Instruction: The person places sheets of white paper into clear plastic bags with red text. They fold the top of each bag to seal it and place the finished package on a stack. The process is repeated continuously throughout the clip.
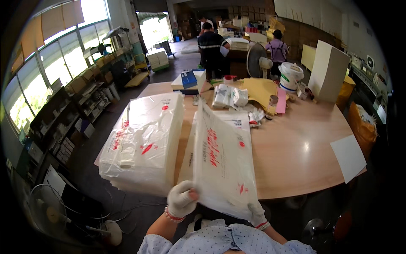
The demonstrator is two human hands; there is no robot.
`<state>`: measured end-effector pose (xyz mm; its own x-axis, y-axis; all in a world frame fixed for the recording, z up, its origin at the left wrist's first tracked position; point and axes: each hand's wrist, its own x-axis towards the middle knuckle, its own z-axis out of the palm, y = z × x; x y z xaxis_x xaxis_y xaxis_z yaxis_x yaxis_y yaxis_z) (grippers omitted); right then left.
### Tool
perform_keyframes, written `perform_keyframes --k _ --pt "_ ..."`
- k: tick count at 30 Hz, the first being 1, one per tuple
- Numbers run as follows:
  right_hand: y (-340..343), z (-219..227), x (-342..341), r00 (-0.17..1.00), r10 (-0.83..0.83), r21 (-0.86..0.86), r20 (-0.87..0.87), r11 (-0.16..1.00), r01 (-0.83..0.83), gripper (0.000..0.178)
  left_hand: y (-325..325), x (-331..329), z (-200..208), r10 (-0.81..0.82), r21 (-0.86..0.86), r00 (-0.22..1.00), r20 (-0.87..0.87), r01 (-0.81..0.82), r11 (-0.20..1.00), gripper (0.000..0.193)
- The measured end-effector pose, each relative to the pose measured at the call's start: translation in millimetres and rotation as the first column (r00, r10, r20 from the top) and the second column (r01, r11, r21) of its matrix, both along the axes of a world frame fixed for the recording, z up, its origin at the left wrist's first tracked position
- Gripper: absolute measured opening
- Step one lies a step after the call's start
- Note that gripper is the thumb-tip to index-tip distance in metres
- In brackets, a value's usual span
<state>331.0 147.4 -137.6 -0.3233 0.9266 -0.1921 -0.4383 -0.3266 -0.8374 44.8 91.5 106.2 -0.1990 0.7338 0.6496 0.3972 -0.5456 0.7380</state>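
Note:
Both my hands wear white knit gloves with red-striped cuffs. Closed on the near left corner of a white plastic bag with red print (224, 161) is my left hand (182, 199). My right hand (257, 213) is at the bag's near right corner, its fingers mostly behind the plastic. The bag's left side is raised and tilted toward the right. Beneath it another printed bag (239, 120) lies on the table, partly covered. Left of these stands a thick stack of the same bags (146, 135).
The wooden table (296, 152) also bears a blue box (189, 79), white wrapped packs (228, 96), brown paper (259, 89), a jar (271, 106), a white bucket (291, 77) and a white sheet (347, 157). Beyond stand a fan (256, 61) and people (211, 48). Shelves (63, 131) line the left.

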Motion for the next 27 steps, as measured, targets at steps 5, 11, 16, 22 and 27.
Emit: perform_keyframes --k 5,11,16,22,27 --pt "60 124 -130 0.961 0.216 0.083 -0.171 0.975 -0.205 0.034 -20 -99 45 0.121 0.424 0.804 0.582 -0.427 0.798 0.022" --pt "51 150 -291 0.707 0.707 0.127 0.030 0.699 -0.704 0.029 -27 -346 -12 0.314 0.171 0.542 0.779 -0.667 0.725 0.014" --pt "44 130 -316 0.579 0.724 0.131 0.375 0.577 -0.806 0.039 -77 -416 -67 0.746 -0.202 0.487 0.454 -0.759 0.618 0.014" --pt "130 68 -372 0.579 0.047 0.441 0.814 0.598 -0.669 0.040 -66 -461 -58 0.521 -0.192 0.332 -0.787 -0.933 0.304 0.023" --pt "137 34 -389 0.369 -0.079 0.359 0.926 0.483 -0.799 0.036 -39 -486 -98 0.731 -0.546 0.682 -0.023 -0.621 0.562 0.030"
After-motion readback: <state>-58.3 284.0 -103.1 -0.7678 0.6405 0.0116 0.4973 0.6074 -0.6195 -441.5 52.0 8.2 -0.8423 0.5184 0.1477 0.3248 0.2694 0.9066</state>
